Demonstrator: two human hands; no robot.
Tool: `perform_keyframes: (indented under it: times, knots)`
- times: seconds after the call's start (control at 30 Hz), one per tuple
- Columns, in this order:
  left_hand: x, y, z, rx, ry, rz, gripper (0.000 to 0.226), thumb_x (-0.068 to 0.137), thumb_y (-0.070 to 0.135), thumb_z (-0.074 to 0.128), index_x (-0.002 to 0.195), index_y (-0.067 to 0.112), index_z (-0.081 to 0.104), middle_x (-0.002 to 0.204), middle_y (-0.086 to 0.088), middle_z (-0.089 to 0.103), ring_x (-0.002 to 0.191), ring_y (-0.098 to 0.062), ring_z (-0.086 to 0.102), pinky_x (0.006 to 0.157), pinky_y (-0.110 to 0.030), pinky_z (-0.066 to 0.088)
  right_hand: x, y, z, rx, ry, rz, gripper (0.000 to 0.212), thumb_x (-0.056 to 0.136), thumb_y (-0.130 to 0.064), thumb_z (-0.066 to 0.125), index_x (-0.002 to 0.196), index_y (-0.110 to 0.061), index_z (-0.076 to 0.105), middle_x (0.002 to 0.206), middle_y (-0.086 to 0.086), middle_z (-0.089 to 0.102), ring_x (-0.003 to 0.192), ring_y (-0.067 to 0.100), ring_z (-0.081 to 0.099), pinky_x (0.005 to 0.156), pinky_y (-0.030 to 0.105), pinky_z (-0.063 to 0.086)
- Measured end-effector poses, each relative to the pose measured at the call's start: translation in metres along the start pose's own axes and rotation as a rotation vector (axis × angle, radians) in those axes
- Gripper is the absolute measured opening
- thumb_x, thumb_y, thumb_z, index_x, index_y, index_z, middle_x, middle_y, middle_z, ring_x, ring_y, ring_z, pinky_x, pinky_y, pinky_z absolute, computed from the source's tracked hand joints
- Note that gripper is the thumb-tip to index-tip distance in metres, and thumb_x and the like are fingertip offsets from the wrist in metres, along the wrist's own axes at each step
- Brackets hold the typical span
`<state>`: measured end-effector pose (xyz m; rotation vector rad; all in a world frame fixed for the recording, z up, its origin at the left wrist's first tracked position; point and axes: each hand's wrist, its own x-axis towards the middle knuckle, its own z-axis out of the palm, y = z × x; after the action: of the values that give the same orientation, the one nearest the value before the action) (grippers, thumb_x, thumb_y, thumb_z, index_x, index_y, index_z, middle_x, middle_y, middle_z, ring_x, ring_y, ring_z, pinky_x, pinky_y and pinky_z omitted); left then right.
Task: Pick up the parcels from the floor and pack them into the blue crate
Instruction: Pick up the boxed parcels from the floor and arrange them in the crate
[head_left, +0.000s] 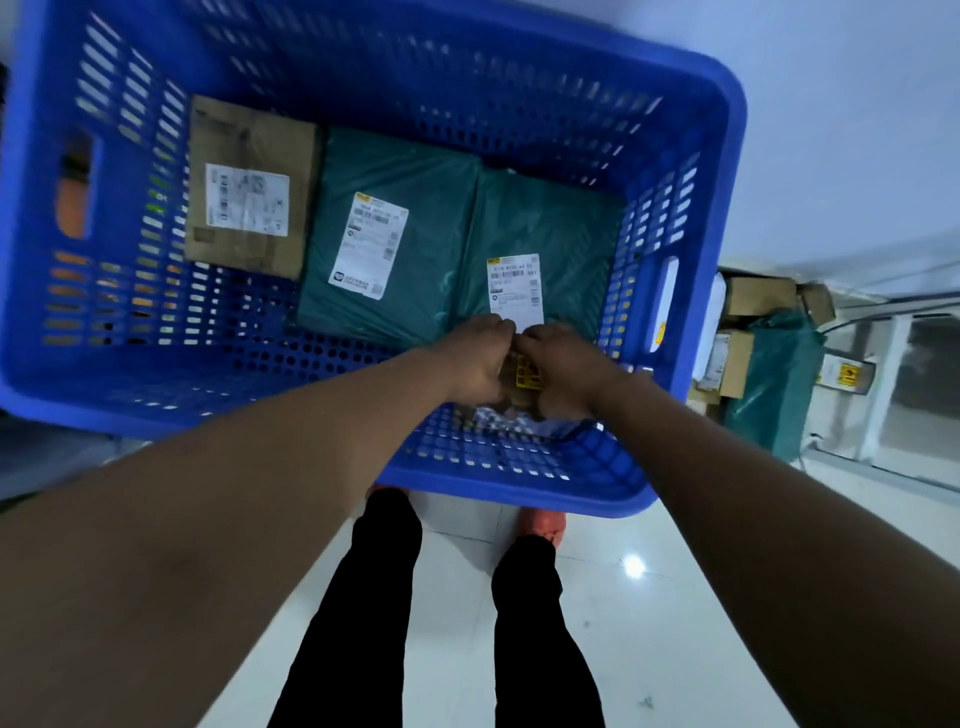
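Blue plastic crate (727, 156), rectangular with rounded corners, slotted walls and a hole-punched floor, fills the upper part of the view. It already holds several parcels. A flat brown cardboard box (249, 145) with a white printed label lies by the far-left wall. Beside it, edge to edge, lies a smooth, slightly wrinkled green plastic mailer bag (395, 171) with a white label. A second green plastic mailer bag (545, 218) lies to its right, near the right wall.

Both arms reach over the near rim. The left hand (475, 364) and right hand (561, 369) meet inside the crate close to the near wall. Their fingers curl round a small brown cardboard parcel with a yellow sticker (524, 382), which the hands largely hide. Just beneath it a crinkled, glossy wrapper (519, 415) shows; I cannot tell what it is.

Beyond the crate's right wall, a heap of brown cardboard boxes and a green bag (753, 353) sits on the glossy white tiled floor (675, 597). Black trouser legs (384, 597) and orange-red shoes (540, 525) stand just under the crate's near edge.
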<state>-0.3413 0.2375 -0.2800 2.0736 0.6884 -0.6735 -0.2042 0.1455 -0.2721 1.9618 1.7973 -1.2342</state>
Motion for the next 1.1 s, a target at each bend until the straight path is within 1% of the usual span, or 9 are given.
perform_keyframes:
  times: [0.13, 0.3, 0.47, 0.6, 0.83, 0.87, 0.93, 1.0, 1.1]
  knots:
    - [-0.003, 0.0, 0.005, 0.073, 0.037, 0.021, 0.079, 0.071, 0.035, 0.091, 0.132, 0.007, 0.049, 0.13, -0.012, 0.051, 0.121, -0.027, 0.048, 0.097, -0.032, 0.041, -0.006, -0.001, 0.001, -0.033, 0.003, -0.019, 0.08, 0.069, -0.032, 0.08, 0.14, -0.019, 0.046, 0.122, 0.008, 0.054, 0.115, 0.033, 0.046, 0.089, 0.044, 0.052]
    - [-0.013, -0.005, 0.022, 0.147, 0.154, 0.057, 0.059, 0.082, 0.014, 0.078, 0.133, 0.004, 0.05, 0.13, -0.016, 0.052, 0.122, -0.031, 0.049, 0.103, -0.035, 0.041, -0.016, -0.002, 0.019, -0.062, 0.108, -0.085, 0.072, 0.081, -0.039, 0.076, 0.142, -0.013, 0.048, 0.127, 0.012, 0.052, 0.119, 0.034, 0.044, 0.089, 0.042, 0.05]
    - [-0.014, -0.009, 0.036, 0.243, 0.172, 0.076, 0.09, 0.073, 0.031, 0.091, 0.145, 0.005, 0.042, 0.136, -0.012, 0.049, 0.124, -0.028, 0.048, 0.11, -0.036, 0.041, -0.021, -0.003, 0.033, -0.092, 0.181, -0.117, 0.075, 0.068, -0.033, 0.087, 0.135, -0.016, 0.059, 0.126, 0.015, 0.055, 0.117, 0.038, 0.047, 0.087, 0.048, 0.052]
    - [-0.014, -0.012, 0.042, 0.283, 0.17, 0.076, 0.083, 0.078, 0.028, 0.088, 0.143, 0.006, 0.041, 0.135, -0.012, 0.048, 0.126, -0.028, 0.047, 0.11, -0.034, 0.038, -0.02, -0.009, 0.039, -0.126, 0.141, -0.085, 0.083, 0.066, -0.036, 0.088, 0.14, -0.02, 0.054, 0.133, 0.016, 0.052, 0.124, 0.04, 0.046, 0.09, 0.053, 0.049]
    - [-0.007, -0.023, 0.044, 0.247, 0.058, 0.026, 0.113, 0.061, 0.05, 0.094, 0.146, 0.005, 0.035, 0.141, -0.012, 0.045, 0.131, -0.03, 0.044, 0.114, -0.038, 0.034, -0.012, -0.013, 0.049, -0.105, 0.089, -0.044, 0.084, 0.074, -0.045, 0.08, 0.149, -0.028, 0.044, 0.147, 0.01, 0.04, 0.135, 0.035, 0.035, 0.109, 0.057, 0.035]
    - [-0.006, -0.026, 0.041, 0.196, 0.04, 0.019, 0.112, 0.062, 0.05, 0.093, 0.146, 0.004, 0.036, 0.142, -0.013, 0.046, 0.131, -0.031, 0.045, 0.113, -0.04, 0.035, -0.009, -0.008, 0.051, -0.056, 0.085, -0.029, 0.088, 0.074, -0.05, 0.078, 0.151, -0.03, 0.041, 0.149, 0.009, 0.042, 0.135, 0.034, 0.038, 0.11, 0.055, 0.033]
    - [-0.002, -0.029, 0.038, 0.022, 0.056, -0.026, 0.079, 0.081, 0.034, 0.083, 0.143, 0.006, 0.042, 0.141, -0.016, 0.049, 0.132, -0.033, 0.048, 0.111, -0.04, 0.04, -0.003, -0.001, 0.052, 0.165, 0.107, 0.057, 0.083, 0.076, -0.057, 0.063, 0.152, -0.032, 0.039, 0.148, 0.007, 0.049, 0.134, 0.032, 0.045, 0.111, 0.047, 0.031]
    - [0.001, -0.029, 0.037, -0.013, 0.079, -0.078, 0.044, 0.097, 0.02, 0.064, 0.136, 0.009, 0.048, 0.137, -0.016, 0.05, 0.129, -0.033, 0.049, 0.104, -0.034, 0.04, 0.005, -0.003, 0.053, 0.434, 0.235, 0.244, 0.057, 0.085, -0.049, 0.052, 0.137, -0.026, 0.05, 0.135, 0.009, 0.06, 0.125, 0.031, 0.051, 0.104, 0.039, 0.031]
    - [0.008, -0.025, 0.047, 0.059, 0.063, -0.156, 0.052, 0.098, 0.026, 0.057, 0.144, 0.009, 0.038, 0.146, -0.016, 0.034, 0.139, -0.036, 0.033, 0.111, -0.037, 0.028, 0.017, -0.017, 0.064, 0.394, 0.383, 0.39, 0.03, 0.092, -0.035, 0.047, 0.117, -0.017, 0.049, 0.122, 0.008, 0.058, 0.119, 0.029, 0.046, 0.105, 0.038, 0.023]
